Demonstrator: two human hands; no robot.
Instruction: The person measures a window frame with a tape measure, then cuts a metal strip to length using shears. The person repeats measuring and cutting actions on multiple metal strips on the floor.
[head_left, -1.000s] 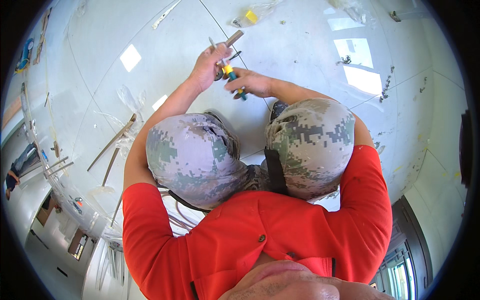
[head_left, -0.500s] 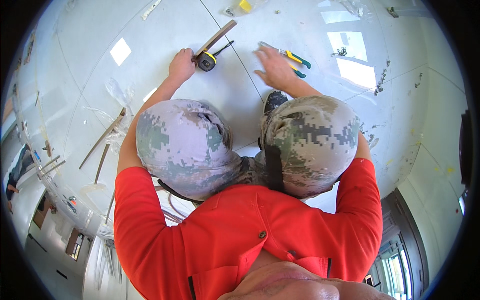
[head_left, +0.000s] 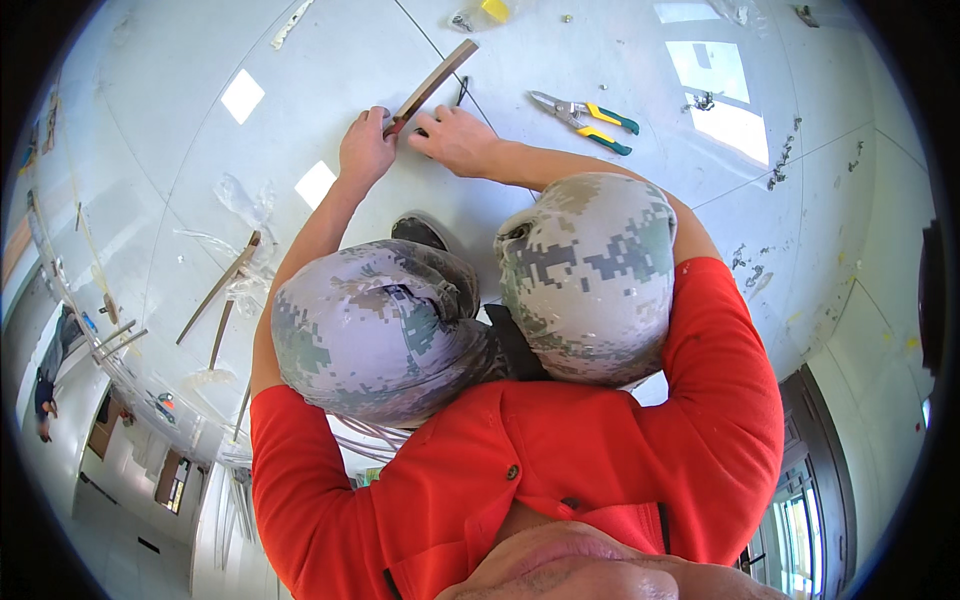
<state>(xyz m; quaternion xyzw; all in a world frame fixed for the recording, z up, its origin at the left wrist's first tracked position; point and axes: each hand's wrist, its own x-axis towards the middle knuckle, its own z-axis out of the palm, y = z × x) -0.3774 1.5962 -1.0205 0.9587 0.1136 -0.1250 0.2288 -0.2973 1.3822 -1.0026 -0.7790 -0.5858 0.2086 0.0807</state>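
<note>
My left hand (head_left: pixel 368 148) is closed around the near end of a narrow brown strip (head_left: pixel 437 77), which slants up and away to the right over the pale floor. Just to its right, my right hand (head_left: pixel 455 140) is curled over the tape measure, whose body is hidden beneath it. Only the black wrist strap (head_left: pixel 463 90) pokes out beyond the knuckles. Farther right lie tin snips (head_left: pixel 585 120) with yellow and green handles spread apart, touched by neither hand.
A clear bag with a yellow item (head_left: pixel 493 11) lies at the far edge. Dark metal scraps (head_left: pixel 783 160) are scattered right. Brown strips (head_left: pixel 219 287) and crumpled clear plastic (head_left: pixel 240 200) lie left. My camouflage-clad knees (head_left: pixel 590 270) rise close below my hands. Another person (head_left: pixel 50 370) is at far left.
My right hand has moved left from beside the snips onto the tape measure, covering it. The snips now show fully. My left hand stays on the strip, and my knees have shifted.
</note>
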